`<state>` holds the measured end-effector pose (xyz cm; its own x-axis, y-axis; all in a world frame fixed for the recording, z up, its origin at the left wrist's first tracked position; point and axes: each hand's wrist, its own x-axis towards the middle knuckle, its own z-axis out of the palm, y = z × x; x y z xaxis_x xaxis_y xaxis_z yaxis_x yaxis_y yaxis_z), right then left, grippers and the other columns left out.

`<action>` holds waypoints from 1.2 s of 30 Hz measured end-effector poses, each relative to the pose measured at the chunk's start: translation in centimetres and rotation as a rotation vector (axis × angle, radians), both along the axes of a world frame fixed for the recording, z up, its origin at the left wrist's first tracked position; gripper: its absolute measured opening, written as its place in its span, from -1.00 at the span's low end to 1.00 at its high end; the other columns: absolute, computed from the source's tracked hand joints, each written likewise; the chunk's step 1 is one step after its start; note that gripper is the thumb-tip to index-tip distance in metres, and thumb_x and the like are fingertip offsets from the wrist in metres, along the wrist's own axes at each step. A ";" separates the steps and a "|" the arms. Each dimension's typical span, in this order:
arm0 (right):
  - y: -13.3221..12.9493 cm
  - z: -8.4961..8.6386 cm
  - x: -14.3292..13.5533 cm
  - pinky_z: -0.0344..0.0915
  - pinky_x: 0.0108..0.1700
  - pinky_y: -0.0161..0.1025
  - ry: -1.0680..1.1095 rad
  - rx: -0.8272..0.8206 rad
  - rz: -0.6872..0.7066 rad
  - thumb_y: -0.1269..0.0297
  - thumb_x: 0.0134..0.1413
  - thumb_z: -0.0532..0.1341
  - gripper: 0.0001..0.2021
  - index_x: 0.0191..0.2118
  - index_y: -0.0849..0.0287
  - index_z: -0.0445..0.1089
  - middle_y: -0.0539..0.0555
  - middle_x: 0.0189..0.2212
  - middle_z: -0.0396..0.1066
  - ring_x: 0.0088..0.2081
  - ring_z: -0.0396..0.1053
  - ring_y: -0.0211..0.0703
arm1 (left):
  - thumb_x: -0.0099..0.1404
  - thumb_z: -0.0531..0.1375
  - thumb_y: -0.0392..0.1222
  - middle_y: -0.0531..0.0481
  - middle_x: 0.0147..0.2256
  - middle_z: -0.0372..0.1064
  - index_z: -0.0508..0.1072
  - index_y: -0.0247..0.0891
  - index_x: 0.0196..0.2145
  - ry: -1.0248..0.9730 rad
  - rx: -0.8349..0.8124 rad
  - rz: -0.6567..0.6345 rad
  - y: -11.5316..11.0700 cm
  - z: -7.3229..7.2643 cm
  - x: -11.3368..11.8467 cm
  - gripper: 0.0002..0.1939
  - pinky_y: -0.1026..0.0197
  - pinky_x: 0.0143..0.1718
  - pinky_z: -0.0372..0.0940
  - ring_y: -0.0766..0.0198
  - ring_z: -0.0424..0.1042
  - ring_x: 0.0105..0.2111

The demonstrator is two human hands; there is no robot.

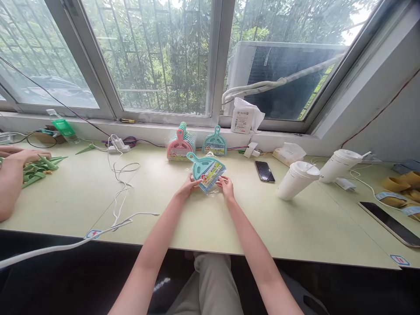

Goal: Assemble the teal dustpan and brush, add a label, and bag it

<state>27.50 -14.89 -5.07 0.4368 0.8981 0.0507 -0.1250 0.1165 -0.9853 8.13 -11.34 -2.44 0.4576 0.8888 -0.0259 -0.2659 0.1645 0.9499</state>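
The small teal dustpan set (pixel 206 171) lies on the pale green table (pixel 295 227) just above the centre of the frame, wrapped in a clear plastic bag with a printed label. It looks light and thin; the plastic pan itself is probably stiff, while the bag around it is soft, a little slippery and likely to crinkle, so I judge that a grip at the two lower corners, where the pan edge gives support, is better than a grip on the loose film. The left hand (pixel 187 187) holds the lower left edge of the pack, its fingers curled closed on it with the thumb on top. The right hand (pixel 226 186) pinches the lower right corner between thumb and fingers, narrow. Both forearms reach forward from the bottom of the frame and come together at the pack, wrists low near the table. Behind the pack, toward the window, stand a pink dustpan stack (pixel 179 148) and another teal dustpan (pixel 215 143). A dark phone (pixel 264 171) lies to the right, and two white cups (pixel 298 180) further right. At the left edge, another person's hand (pixel 19 154) rests on green clips (pixel 37 169).
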 end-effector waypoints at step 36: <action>-0.7 2.2 1.5 0.42 -0.34 -0.21 0.190 0.038 0.224 0.23 -0.39 0.44 -0.42 -0.12 0.11 0.29 0.03 -0.33 0.50 -0.33 0.47 -0.12 | 0.11 0.14 0.28 -0.27 -0.21 0.49 0.51 -0.35 -0.36 0.407 0.192 0.226 3.6 -0.1 -4.5 -0.44 0.08 -0.28 0.35 0.09 0.48 -0.31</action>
